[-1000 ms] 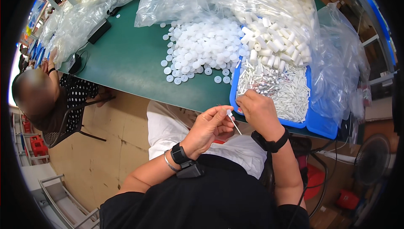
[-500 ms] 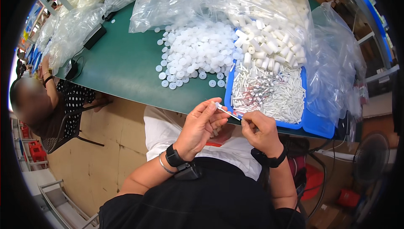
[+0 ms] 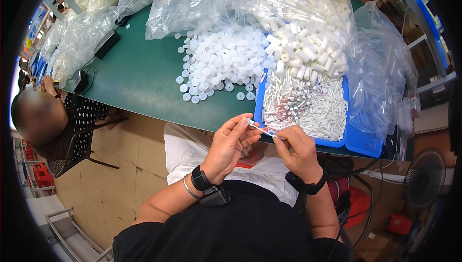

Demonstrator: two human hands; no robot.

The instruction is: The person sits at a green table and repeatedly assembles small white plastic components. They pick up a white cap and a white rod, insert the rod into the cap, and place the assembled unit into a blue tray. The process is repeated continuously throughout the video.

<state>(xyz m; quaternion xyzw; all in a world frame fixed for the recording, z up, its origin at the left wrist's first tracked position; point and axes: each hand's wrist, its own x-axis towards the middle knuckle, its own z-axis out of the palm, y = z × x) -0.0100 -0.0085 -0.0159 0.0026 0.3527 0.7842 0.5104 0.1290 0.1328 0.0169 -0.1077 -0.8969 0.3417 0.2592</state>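
Note:
In front of my lap, at the table's edge, a thin white rod (image 3: pixel 262 128) stretches between my two hands. My left hand (image 3: pixel 228 145) pinches its upper left end, where a small white piece sits at the fingertips. The thumb and fingers of my right hand (image 3: pixel 299 152) are closed on the other end. Just beyond lies a blue tray (image 3: pixel 258 105) full of short thin white sticks (image 3: pixel 332 110), some with reddish and dark parts. Thicker white foam-like cylinders (image 3: pixel 308 52) are heaped at its far side. Left of them spreads a pile of translucent white discs (image 3: pixel 224 60).
Clear plastic bags (image 3: pixel 202 4) cover the far side of the green table (image 3: pixel 139 81). A black adapter (image 3: pixel 107 43) with a cable lies at the left. Another person (image 3: pixel 41 117) sits on a chair at far left. A fan (image 3: pixel 425 178) stands at the right.
My right hand's fingers have shifted slightly on the rod's end and are a little less curled. My left hand keeps its pinch in nearly the same place.

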